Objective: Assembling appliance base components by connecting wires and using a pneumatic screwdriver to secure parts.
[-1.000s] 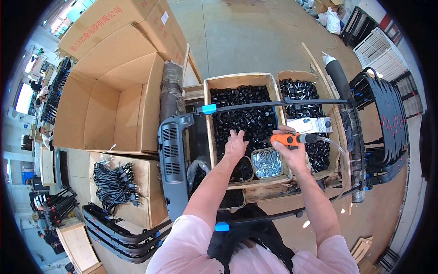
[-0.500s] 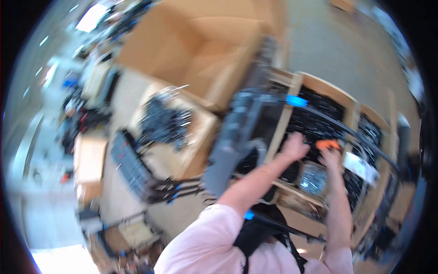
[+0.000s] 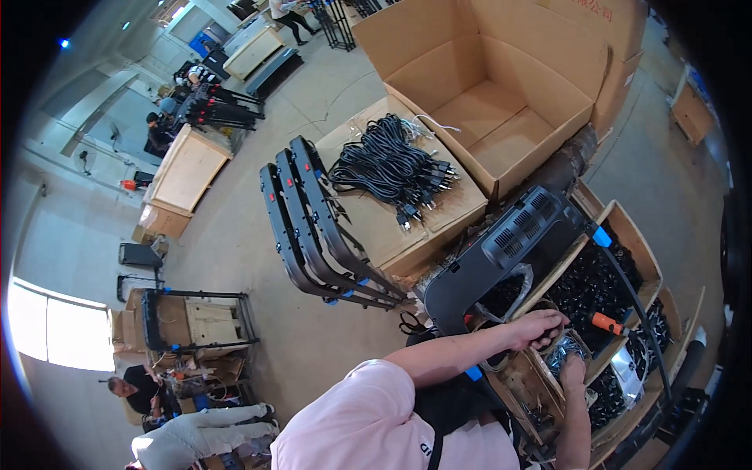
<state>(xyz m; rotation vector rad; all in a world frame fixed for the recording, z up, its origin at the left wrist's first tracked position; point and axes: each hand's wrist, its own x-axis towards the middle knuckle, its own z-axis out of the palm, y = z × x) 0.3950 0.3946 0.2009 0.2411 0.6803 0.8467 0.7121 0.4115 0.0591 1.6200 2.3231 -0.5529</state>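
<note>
Above a wooden compartment box, my left hand is closed, its fingers curled around what look like small black parts. Just below it, my right hand dips into a small clear container of shiny metal hardware; its fingertips are hidden among the pieces. Right of my hands, an orange-bodied power tool lies on a heap of small black plastic parts, touched by neither hand. A dark grey frame with a vented console lies across the box's left side, its blue-banded tube passing over the compartments.
Bundled black power cords lie on a carton left of the box, below a big open cardboard box. Several curved dark frames stand beside it. A clear bag rests on the right compartments. Co-workers are at the far left.
My right hand has let go of the orange tool and moved down to the metal hardware. My left hand has come back from the black parts. The view has swung.
</note>
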